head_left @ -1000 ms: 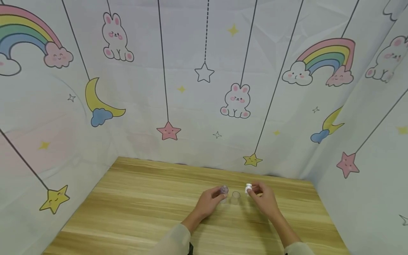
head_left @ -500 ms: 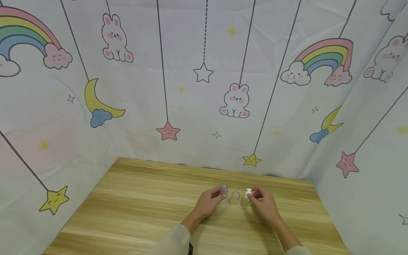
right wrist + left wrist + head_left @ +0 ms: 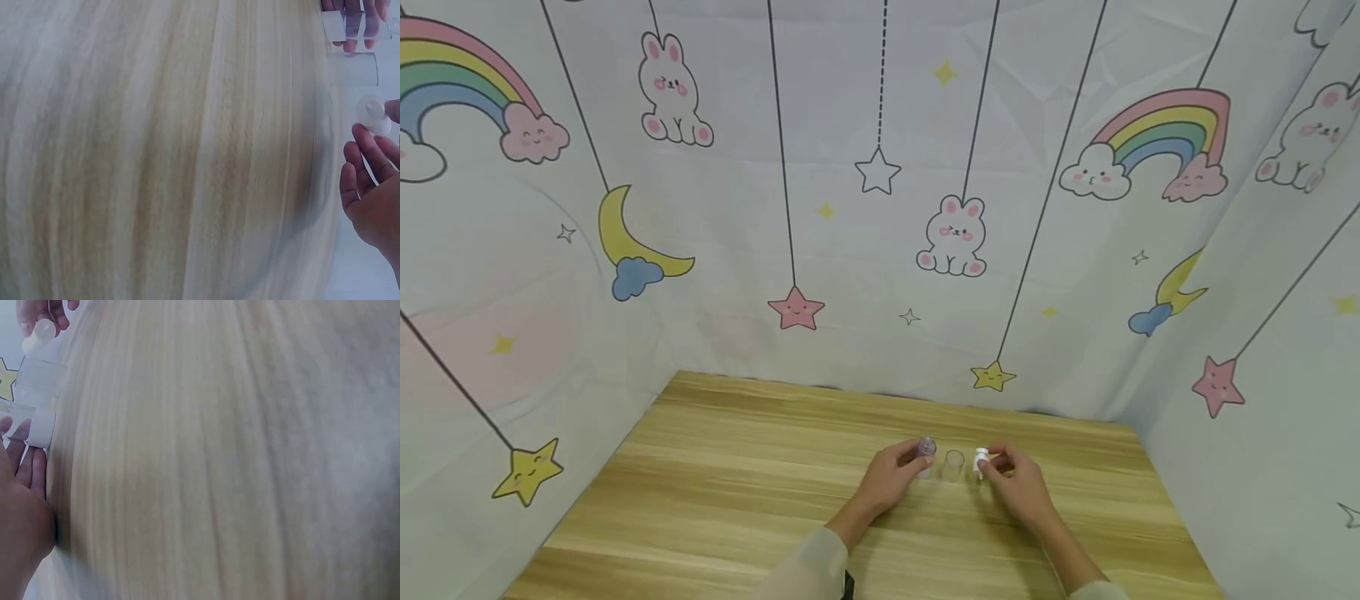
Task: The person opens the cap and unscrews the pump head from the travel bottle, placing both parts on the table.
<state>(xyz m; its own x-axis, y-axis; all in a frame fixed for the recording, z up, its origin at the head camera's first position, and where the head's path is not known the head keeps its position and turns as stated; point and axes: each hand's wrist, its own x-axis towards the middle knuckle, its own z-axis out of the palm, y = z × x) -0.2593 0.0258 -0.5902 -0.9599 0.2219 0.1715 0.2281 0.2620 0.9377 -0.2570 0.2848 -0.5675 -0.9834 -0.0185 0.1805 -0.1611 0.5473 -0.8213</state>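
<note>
My left hand (image 3: 886, 479) holds a small clear bottle (image 3: 927, 447) upright on the table, fingers behind it and thumb on its near side. The bottle has a white base (image 3: 42, 429), seen in the left wrist view. Just right of it stands a clear open cylinder (image 3: 953, 467), like a bottle's overcap, untouched by either hand. My right hand (image 3: 1018, 485) pinches a small white pump head (image 3: 981, 460) between thumb and fingers, held up above the table beside the cylinder. A short narrow stem points down from it. In the right wrist view the pump head's round underside (image 3: 373, 111) shows.
The wood-grain table (image 3: 737, 500) extends to the left and towards the front. A white cloth backdrop (image 3: 850, 250) printed with rabbits, stars and rainbows rises behind the table and along both sides.
My right hand has lowered the white pump head and brought it slightly left, closer to the clear cylinder. The left hand and bottle have stayed put.
</note>
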